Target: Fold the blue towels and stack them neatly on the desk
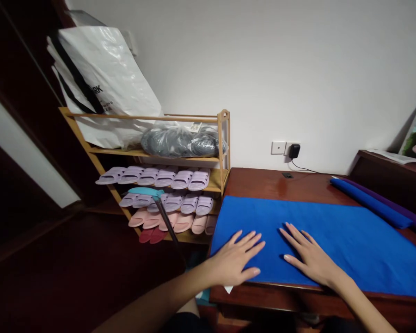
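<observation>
A bright blue cloth (277, 215) lies spread over the reddish-brown wooden table (256, 181), its front edge close to the table's front edge. My left hand (236, 261) rests palm down near the cloth's left end, fingers spread. To its right, my right hand (307, 254) also lies on the cloth, with fingers stretched out and nothing held. A small white tag (228, 289) pokes out from under the cloth below my left hand. Faint wrinkles show in the cloth toward its right end.
A rolled blue cloth (370, 203) and a purple roll (402, 212) lie at the table's back right. Left stands a wooden rack (223, 152) with several slippers (166, 175), a plastic-wrapped grey bundle (183, 140) and a white bag (107, 69). A black plug (294, 151) sits in the wall.
</observation>
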A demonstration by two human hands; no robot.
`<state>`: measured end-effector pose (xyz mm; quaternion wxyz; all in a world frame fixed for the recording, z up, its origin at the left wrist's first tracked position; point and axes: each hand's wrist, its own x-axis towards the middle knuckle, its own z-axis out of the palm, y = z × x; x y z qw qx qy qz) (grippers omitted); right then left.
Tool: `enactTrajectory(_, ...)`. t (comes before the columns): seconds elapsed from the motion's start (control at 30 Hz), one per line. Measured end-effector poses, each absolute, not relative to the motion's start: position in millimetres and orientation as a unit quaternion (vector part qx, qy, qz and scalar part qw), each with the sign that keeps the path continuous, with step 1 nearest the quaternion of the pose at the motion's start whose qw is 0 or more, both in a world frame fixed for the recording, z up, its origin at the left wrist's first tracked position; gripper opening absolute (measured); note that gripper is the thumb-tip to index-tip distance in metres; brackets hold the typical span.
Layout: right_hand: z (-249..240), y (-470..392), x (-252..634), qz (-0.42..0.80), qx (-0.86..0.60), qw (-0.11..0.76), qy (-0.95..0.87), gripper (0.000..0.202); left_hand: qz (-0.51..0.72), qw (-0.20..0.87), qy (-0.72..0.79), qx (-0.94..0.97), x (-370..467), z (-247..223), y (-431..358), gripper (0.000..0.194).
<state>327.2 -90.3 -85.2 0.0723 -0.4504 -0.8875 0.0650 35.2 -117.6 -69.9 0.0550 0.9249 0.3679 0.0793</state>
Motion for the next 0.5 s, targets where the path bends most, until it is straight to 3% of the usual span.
enactTrajectory(0.5,-116,-56,425,0.045,-0.568,0.062,-0.82,0.065,0.064,0.106,0.384,0.915,33,-66,-137,0.065)
